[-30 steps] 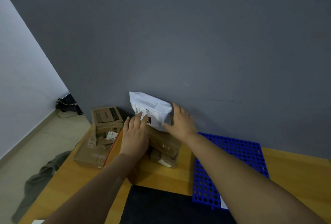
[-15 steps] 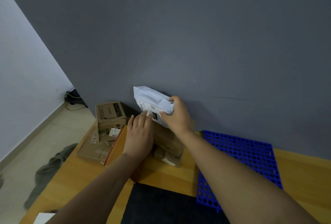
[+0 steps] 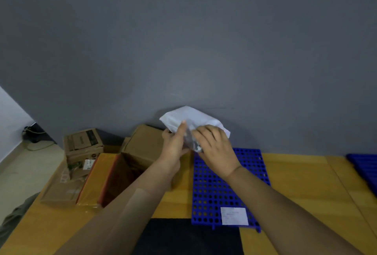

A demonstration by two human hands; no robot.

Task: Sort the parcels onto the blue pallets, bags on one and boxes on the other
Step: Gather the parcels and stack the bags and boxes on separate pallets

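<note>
The left hand and the right hand both grip the white bag, lifted at 12 o'clock of the blue pallet on the desk. At 10 o'clock of the pallet stand the cardboard boxes.

Both forearms extend forward and converge, left hand and right hand side by side, each gripping the white bag.

One white bag: lifted off the brown box, carried rightward, now in the air above the far end of the blue pallet. Left hand: off the box, now gripping the bag's left side. Right hand: fingers now curled over its right side.
</note>
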